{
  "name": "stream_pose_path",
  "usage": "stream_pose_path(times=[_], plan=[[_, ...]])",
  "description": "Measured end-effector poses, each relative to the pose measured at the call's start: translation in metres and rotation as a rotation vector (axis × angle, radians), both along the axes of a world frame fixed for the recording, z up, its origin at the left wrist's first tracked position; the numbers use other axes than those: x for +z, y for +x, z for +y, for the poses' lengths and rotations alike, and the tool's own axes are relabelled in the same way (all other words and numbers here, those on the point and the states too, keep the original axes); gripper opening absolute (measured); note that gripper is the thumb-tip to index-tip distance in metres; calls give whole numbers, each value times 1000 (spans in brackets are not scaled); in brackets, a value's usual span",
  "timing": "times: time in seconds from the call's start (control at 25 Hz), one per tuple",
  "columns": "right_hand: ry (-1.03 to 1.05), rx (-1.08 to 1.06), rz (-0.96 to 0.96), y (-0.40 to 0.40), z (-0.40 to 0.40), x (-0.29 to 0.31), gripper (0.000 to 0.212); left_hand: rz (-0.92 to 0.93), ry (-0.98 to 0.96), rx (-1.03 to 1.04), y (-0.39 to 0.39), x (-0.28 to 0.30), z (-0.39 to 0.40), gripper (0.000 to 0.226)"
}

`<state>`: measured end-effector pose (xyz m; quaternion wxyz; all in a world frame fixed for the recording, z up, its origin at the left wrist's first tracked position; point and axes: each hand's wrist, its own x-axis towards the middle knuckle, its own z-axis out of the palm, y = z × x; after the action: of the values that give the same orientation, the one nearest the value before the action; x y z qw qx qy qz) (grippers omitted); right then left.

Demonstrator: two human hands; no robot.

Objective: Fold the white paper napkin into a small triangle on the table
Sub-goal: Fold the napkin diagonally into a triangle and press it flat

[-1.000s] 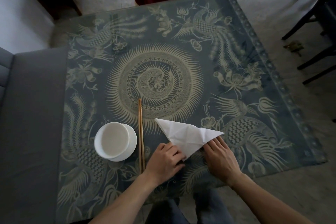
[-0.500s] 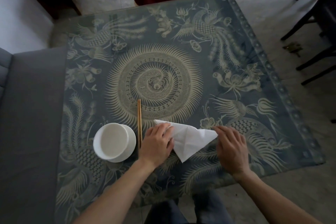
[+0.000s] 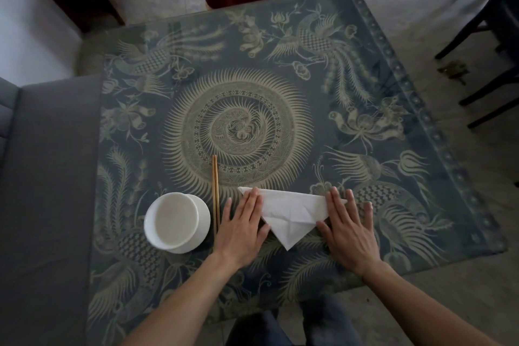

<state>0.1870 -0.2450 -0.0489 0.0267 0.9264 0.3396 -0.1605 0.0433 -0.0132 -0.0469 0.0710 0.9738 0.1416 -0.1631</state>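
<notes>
The white paper napkin (image 3: pixel 292 213) lies flat on the table as a creased triangle, its long edge away from me and its tip pointing toward me. My left hand (image 3: pixel 243 226) rests palm down with fingers spread over the napkin's left corner. Over the right corner my right hand (image 3: pixel 346 226) lies flat the same way, fingers apart. Neither hand grips the paper; both press on it.
The glass-topped table (image 3: pixel 379 132) carries a blue cloth with pale bird and flower patterns. A white bowl (image 3: pixel 175 222) stands left of my left hand, with wooden chopsticks (image 3: pixel 215 191) between them. A grey sofa (image 3: pixel 47 177) borders the left side; dark chair legs (image 3: pixel 488 70) stand at the right.
Both hands moved from the napkin's near tip out to its two far corners and flattened. The napkin now lies flatter, its long edge nearly level.
</notes>
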Motion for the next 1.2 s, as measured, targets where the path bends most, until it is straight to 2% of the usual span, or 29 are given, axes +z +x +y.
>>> stream_pose_path(times=[0.16,0.28,0.48,0.68,0.96,1.2], plan=[[-34,-76,-1,-2,3,1,72,26,43,13,-3,0,1,69],[22,-106,18,-6,12,7,72,-9,12,44,-2,3,-1,68],[165,122,49,-20,37,11,67,-95,-112,-38,14,9,-22,68],[125,85,66,-28,53,3,71,-121,-202,-51,31,6,-43,70],[97,16,53,-34,56,-11,79,-97,-162,-36,23,-7,-45,78],[144,-73,13,-20,39,-13,90,-78,-46,142,6,-10,-15,74]])
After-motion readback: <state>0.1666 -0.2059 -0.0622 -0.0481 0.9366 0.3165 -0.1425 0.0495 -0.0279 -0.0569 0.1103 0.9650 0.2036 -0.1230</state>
